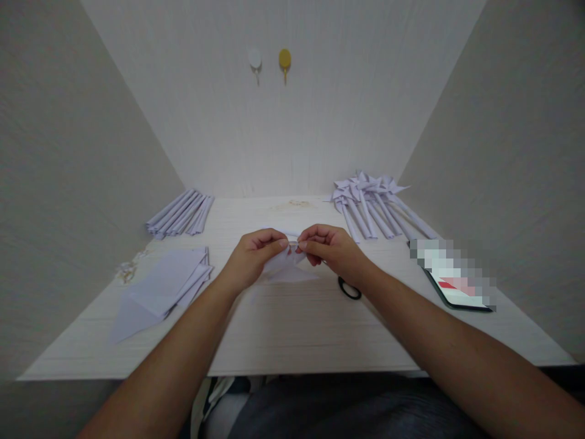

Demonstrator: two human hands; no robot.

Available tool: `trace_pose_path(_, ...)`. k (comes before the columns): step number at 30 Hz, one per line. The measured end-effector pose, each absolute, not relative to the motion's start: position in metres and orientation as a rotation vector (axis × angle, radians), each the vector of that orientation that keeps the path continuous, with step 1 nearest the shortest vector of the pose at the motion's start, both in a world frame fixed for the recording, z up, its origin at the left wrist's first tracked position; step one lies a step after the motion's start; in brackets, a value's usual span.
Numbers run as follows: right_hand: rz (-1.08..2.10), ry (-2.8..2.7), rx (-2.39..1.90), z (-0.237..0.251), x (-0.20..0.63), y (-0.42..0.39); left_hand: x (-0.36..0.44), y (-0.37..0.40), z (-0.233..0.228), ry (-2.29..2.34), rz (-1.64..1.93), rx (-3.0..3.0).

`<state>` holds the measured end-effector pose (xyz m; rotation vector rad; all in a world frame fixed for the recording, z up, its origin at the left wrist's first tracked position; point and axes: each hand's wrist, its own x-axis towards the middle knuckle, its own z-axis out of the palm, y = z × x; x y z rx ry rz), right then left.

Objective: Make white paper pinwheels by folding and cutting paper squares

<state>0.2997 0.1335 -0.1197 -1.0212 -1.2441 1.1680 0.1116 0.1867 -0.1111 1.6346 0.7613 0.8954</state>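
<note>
Over the middle of the table, my left hand [258,253] and my right hand [331,247] come together in a close pinch. Both are closed on a piece of white paper [292,273], which hangs below the fingertips with pointed, cut-looking edges. Something thin and pale spans the gap between the two thumbs; its kind is too small to make out. A black loop [350,288], like a scissors handle, lies by my right wrist, and the rest of it is hidden.
Several rolled paper sticks [180,213] lie at the back left, with paper sheets [167,280] in front and small pale bits [127,271] beside them. Paper pinwheels [370,198] are piled at the back right. A phone [457,286] lies at right. Two hooks [284,59] hang on the wall.
</note>
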Motion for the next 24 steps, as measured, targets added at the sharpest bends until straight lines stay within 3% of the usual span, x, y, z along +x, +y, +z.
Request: trace_pose_path(24, 1.182, -1.322, -0.998, -0.1215, 0.3015, 0.1335, 0.11, 0.186, -0.1101, 0.701, 0.794, 1.488)
